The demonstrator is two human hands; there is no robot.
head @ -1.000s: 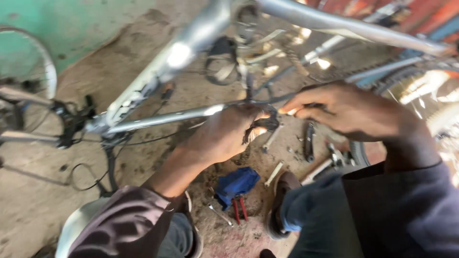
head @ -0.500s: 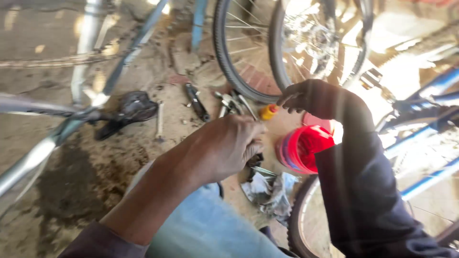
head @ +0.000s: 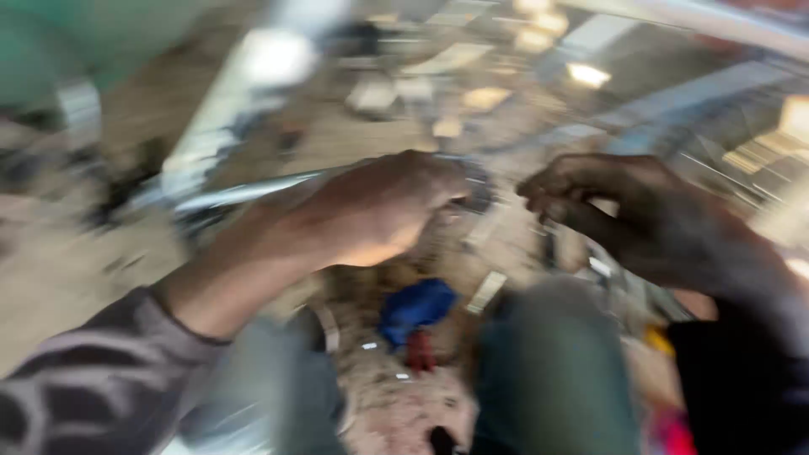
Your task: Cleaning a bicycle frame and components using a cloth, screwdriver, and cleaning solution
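The picture is heavily motion-blurred. My left hand [head: 379, 211] is curled around a thin silver bicycle tube [head: 244, 192] that runs across the middle of the view, gripping its right end. My right hand [head: 624, 211] hovers just to the right, fingers bent toward the same end of the tube, close to a small dark fitting [head: 480, 198] there. Whether the right hand holds anything cannot be made out. A thicker silver frame tube [head: 253, 93] slants up behind the left hand.
On the dirt floor between my knees lie a blue object [head: 417, 307] and a small red one [head: 421, 350]. Loose tools [head: 487, 291] and parts are scattered on the ground. A bicycle wheel [head: 725, 109] stands at the upper right, a green wall [head: 76, 34] at upper left.
The view has swung back from the wheel and red object to the silver tube. Both hands are again at the tube's end, the left gripping it.
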